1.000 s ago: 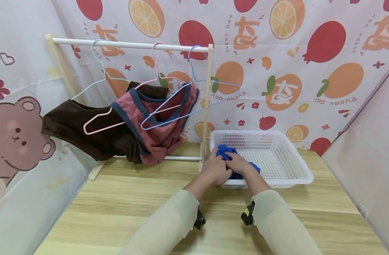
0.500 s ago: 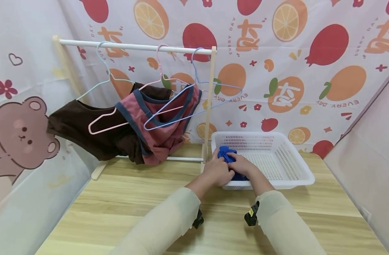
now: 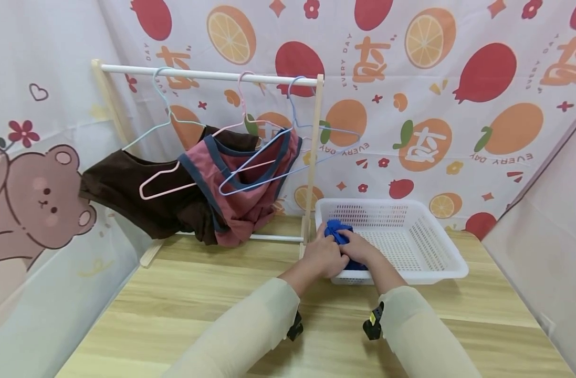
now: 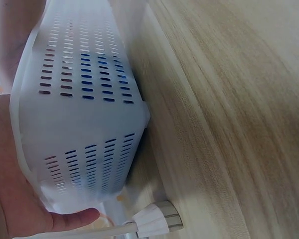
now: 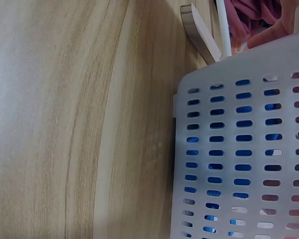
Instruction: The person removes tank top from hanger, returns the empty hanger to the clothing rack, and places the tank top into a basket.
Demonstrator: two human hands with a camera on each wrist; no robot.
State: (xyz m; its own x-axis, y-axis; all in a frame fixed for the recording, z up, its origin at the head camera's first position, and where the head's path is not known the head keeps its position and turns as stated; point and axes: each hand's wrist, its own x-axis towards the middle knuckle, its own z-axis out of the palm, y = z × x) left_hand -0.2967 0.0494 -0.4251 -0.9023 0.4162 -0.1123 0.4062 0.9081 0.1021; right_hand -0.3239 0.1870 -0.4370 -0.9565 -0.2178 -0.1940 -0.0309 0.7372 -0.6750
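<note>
Lying in the basket [image 3: 394, 249] (white, slotted) is blue cloth [image 3: 335, 228]

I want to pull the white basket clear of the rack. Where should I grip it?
Probably the right end rim of the white basket, from the right: it flares out over walls that taper downward, and that end stands free, while the blue cloth and the rack's post crowd the left.

Wood-grain tabletop [image 3: 184, 320] between pale, printed hangings.
Behind it, a creased white cloth [image 3: 387, 92] carries sliced oranges [image 3: 430, 38], red fruit [image 3: 487, 72] and "EVERY DAY" lettering [image 3: 346, 61]; the left hanging [image 3: 56, 121] shows a pinkish-brown bear [image 3: 44, 197] and a red flower [image 3: 23, 134]. The right side wall [image 3: 547, 236] is plain and whitish, the light soft.
</note>
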